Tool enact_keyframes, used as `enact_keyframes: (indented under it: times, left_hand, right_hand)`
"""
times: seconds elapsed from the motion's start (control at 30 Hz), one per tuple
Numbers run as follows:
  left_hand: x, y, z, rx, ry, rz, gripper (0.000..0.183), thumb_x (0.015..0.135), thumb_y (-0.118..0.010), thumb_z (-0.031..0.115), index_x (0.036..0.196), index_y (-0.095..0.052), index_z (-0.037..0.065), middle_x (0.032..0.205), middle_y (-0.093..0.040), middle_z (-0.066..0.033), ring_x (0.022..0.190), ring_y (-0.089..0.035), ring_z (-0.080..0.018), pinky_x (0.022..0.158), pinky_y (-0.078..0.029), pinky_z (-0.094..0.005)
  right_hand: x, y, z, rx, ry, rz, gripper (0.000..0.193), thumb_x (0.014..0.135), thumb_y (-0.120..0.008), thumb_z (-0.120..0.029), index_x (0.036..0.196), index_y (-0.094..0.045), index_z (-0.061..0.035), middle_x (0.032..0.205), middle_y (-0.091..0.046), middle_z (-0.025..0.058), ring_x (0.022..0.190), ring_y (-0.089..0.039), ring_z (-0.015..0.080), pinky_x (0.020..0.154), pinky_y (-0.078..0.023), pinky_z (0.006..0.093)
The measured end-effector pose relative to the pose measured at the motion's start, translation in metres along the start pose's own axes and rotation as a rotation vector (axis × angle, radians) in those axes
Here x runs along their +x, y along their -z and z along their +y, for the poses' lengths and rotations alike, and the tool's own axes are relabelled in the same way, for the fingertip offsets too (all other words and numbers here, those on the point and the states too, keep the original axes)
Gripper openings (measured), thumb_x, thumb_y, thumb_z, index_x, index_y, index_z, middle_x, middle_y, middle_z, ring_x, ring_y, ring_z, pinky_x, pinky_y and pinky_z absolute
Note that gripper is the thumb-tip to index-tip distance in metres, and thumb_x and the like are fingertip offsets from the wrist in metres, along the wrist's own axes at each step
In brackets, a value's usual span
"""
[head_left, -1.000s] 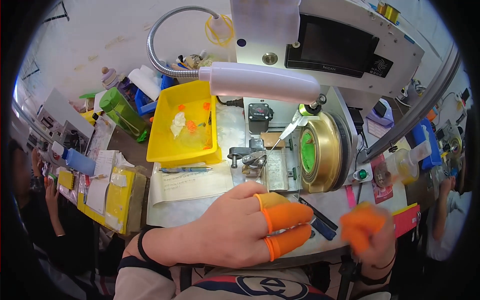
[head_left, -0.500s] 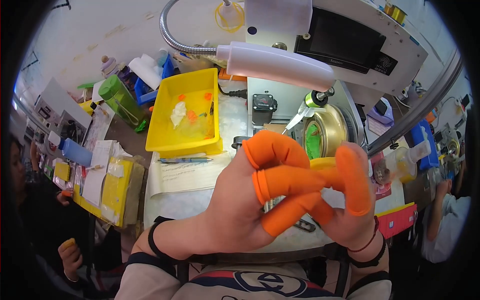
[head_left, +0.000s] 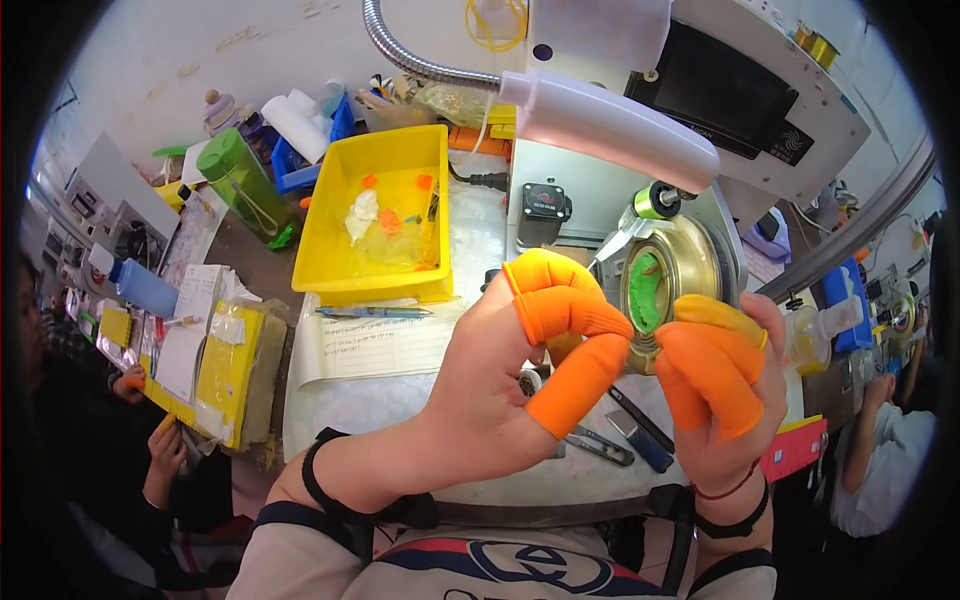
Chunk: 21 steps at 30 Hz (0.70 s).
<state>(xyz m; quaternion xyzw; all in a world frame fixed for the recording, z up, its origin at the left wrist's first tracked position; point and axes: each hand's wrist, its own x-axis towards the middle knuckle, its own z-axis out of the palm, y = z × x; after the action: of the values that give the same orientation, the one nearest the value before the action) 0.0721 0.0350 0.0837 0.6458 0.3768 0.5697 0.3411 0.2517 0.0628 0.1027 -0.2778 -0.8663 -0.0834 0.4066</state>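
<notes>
My left hand (head_left: 500, 375) is raised over the front of the bench, with orange finger cots on its fingers. Its thumb and fingertips press together; whatever they pinch, if anything, is too small to see. A short gap away, my right hand (head_left: 728, 395) is closed too, in orange and yellow cots, its fingertips gathered toward the left. Any thread or small piece between the two hands does not show. Just beyond them stands a machine's brass-coloured round housing (head_left: 697, 268) with a green lump (head_left: 646, 292) inside its opening.
Beneath my hands lie a snipping tool (head_left: 600, 447) and a blue-grey tool (head_left: 642, 440). A yellow bin (head_left: 372, 285) and a notebook (head_left: 375, 352) are on the left. A pale lamp (head_left: 610, 125) overhangs the machine. Other people sit at both sides.
My hands, crossed at the fingers before, have come apart, the right one drawing to the right. Tools beneath them now show more. At left, a co-worker's hand has risen toward the yellow stack.
</notes>
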Motion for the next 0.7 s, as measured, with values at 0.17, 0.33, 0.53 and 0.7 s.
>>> enact_keyframes:
  times: [0.17, 0.33, 0.53, 0.7]
  left_hand:
    - [-0.001, 0.007, 0.0, 0.018, -0.037, 0.049, 0.01, 0.078, -0.053, -0.002, 0.086, -0.055, 0.003, 0.089, -0.046, -0.0058, 0.076, -0.044, -0.0119, 0.07, -0.036, -0.0236]
    - [-0.002, 0.011, 0.009, 0.158, -0.078, 0.068, 0.011, 0.074, -0.054, -0.003, 0.084, -0.056, 0.003, 0.085, -0.046, -0.0061, 0.074, -0.045, -0.0141, 0.069, -0.036, -0.024]
    - [-0.002, 0.005, 0.018, 0.399, -0.314, 0.061, 0.018, 0.067, -0.06, -0.005, 0.082, -0.058, 0.005, 0.084, -0.047, -0.0074, 0.071, -0.047, -0.0154, 0.061, -0.039, -0.0248]
    - [-0.009, -0.001, 0.024, 0.617, -0.394, 0.038, 0.025, 0.063, -0.064, -0.004, 0.085, -0.061, 0.007, 0.081, -0.048, -0.0067, 0.065, -0.048, -0.015, 0.055, -0.039, -0.0242]
  right_hand:
    - [-0.004, 0.0, 0.011, 0.051, -0.086, 0.06, 0.017, 0.07, -0.063, -0.006, 0.086, -0.062, -0.0071, 0.094, -0.059, 0.0068, 0.092, -0.056, 0.0257, 0.085, -0.037, 0.0398]
    - [-0.018, 0.027, 0.032, -0.099, -0.31, -0.068, 0.017, 0.073, -0.057, 0.001, 0.089, -0.059, -0.0025, 0.117, -0.047, 0.0131, 0.109, -0.044, 0.0282, 0.09, -0.035, 0.0366]
    - [-0.015, 0.102, 0.022, -0.246, -0.317, -0.403, 0.081, 0.064, -0.071, -0.019, 0.131, -0.027, -0.0049, 0.134, -0.031, 0.0178, 0.122, -0.032, 0.0293, 0.098, -0.025, 0.0388]
    - [-0.012, 0.041, -0.001, 0.568, -0.011, -0.232, 0.11, 0.057, -0.08, -0.031, 0.136, -0.009, -0.0035, 0.135, -0.021, 0.0263, 0.126, -0.024, 0.0332, 0.098, -0.026, 0.0417]
